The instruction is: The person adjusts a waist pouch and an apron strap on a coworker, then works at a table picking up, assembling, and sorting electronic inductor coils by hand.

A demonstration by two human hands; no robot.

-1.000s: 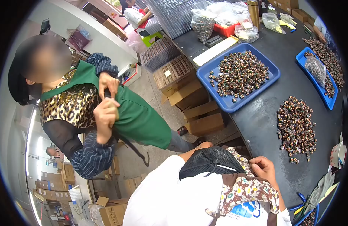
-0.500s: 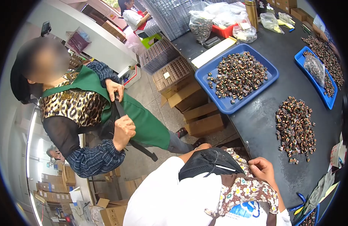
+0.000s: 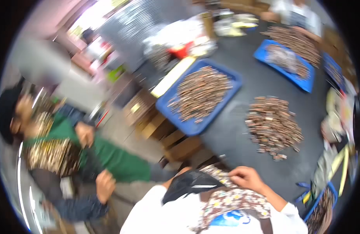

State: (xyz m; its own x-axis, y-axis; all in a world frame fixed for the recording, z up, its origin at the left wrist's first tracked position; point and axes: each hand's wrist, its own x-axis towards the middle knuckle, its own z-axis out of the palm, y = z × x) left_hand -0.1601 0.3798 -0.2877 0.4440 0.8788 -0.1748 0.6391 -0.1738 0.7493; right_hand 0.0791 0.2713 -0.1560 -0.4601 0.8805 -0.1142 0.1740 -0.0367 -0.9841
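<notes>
The floral apron (image 3: 238, 201) hangs across the wearer's front, its upper edge beneath the curled fingers of the right hand (image 3: 246, 179); they probably rest there to keep the cloth steady. That hand is bent inward at the wrist, palm toward the body, just beside the worktop (image 3: 230, 128). Blur hides the fingertips, so whether its grip is pinching the edge cannot be told. The left arm (image 3: 150, 201) is drawn close, with a black cloth (image 3: 189, 183) in front hiding the left hand; perhaps that hand supports it from behind, but its grip is out of sight.

Ahead, a blue tray (image 3: 183, 128) holds many small parts (image 3: 203, 93), presumably so they stay together, while a pile (image 3: 273, 124) lies directly on the worktop. To the left, a co-worker (image 3: 119, 162) holds a dark strap (image 3: 92, 162) between both hands.
</notes>
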